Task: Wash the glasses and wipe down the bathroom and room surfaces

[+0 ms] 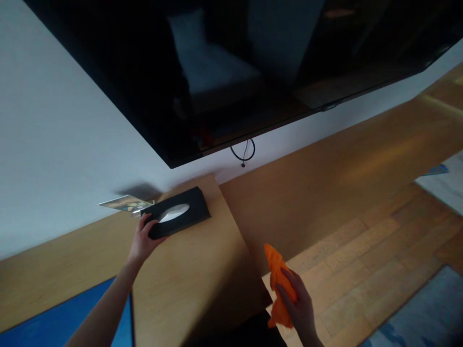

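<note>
A black tissue box [193, 208] with a white tissue in its oval opening is near the back of the wooden desk [202, 260]. My left hand [142, 238] grips its left end, fingers and thumb around the edge. A crumpled orange cloth [278, 270] is bunched in my right hand [298, 301], which is beyond the desk's right edge, above the floor. Behind the box's left end stands a small picture card [126, 203] in a clear holder, close to the wall.
A large dark television [231, 62] hangs on the wall above the desk. Below it dangles a looped black cable [243, 158]. A blue panel [83, 313] lies at the lower left. Rugs [423, 313] cover parts of the wooden floor at the right.
</note>
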`<state>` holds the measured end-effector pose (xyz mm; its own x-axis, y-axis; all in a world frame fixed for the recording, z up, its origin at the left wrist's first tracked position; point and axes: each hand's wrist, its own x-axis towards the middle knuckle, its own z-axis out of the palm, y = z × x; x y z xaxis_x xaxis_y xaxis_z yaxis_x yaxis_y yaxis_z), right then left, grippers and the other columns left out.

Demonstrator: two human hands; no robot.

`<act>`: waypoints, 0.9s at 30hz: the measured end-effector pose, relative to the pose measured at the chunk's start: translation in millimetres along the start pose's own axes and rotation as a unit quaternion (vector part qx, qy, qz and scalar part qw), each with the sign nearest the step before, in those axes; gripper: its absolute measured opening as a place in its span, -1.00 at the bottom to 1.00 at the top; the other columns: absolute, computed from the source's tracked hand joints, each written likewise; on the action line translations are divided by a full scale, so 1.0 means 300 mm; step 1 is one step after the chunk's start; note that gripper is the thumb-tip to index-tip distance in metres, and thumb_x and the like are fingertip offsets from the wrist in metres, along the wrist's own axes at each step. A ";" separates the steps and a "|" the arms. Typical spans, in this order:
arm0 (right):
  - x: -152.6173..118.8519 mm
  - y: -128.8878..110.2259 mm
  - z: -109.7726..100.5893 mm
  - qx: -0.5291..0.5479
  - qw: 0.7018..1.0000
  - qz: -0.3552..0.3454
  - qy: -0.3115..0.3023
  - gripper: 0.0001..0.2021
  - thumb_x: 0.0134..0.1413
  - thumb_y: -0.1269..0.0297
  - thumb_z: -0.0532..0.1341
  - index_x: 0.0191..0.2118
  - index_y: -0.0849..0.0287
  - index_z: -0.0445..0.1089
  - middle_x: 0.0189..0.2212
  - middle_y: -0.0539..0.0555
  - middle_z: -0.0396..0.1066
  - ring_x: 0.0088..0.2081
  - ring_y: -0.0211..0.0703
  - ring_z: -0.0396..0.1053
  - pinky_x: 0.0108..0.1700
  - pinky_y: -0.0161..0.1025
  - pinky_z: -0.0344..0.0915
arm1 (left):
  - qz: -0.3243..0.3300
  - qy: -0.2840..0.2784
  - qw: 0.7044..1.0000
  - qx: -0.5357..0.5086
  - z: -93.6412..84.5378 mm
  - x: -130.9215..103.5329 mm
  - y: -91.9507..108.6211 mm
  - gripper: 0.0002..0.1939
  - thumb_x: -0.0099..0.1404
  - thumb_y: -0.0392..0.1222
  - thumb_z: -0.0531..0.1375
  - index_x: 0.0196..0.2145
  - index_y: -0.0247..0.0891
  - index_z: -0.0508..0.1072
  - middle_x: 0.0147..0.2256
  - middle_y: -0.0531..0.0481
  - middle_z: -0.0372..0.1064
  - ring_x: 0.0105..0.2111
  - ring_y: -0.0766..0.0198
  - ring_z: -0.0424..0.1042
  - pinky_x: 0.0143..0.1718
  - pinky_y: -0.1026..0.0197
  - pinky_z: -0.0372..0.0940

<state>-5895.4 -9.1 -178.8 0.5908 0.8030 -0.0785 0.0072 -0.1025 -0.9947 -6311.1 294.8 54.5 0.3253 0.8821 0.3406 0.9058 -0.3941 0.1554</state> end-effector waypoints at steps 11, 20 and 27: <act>0.142 -0.017 0.029 0.034 0.996 0.081 -0.012 -0.48 -0.02 -0.13 0.38 -0.03 0.13 0.59 0.03 0.22 0.52 0.07 0.15 0.47 0.12 0.00 0.44 | -0.119 0.067 0.989 0.057 -0.149 -0.302 0.048 -0.19 0.05 0.59 0.21 -0.16 -0.26 0.48 0.20 -0.36 0.28 0.22 -0.36 0.32 0.23 -0.39 0.29; 0.260 -0.119 0.056 0.138 0.957 0.250 0.039 -0.19 -0.20 -0.26 0.40 0.13 0.21 0.49 0.06 0.25 0.55 0.02 0.20 0.52 -0.16 -0.15 0.52 | -0.076 0.061 0.993 0.069 -0.108 -0.344 0.058 -0.34 0.19 0.46 0.21 -0.12 -0.21 0.48 0.24 -0.31 0.25 0.25 -0.33 0.30 0.22 -0.37 0.32; 0.238 -0.107 0.101 0.147 0.956 0.252 0.004 -0.16 -0.23 -0.28 0.40 0.11 0.23 0.49 0.07 0.26 0.54 0.07 0.20 0.50 -0.06 -0.14 0.53 | 0.022 0.007 0.999 0.042 0.075 0.037 0.001 -0.46 0.22 0.24 0.27 -0.08 -0.28 0.47 0.24 -0.38 0.19 0.32 -0.33 0.18 0.29 -0.30 0.24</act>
<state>-5878.0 69.3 -154.4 0.4654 0.6903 -0.5540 -0.5069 -0.3052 -0.8062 -6301.2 310.2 37.3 0.3614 0.8611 0.3576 0.9107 -0.4083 0.0626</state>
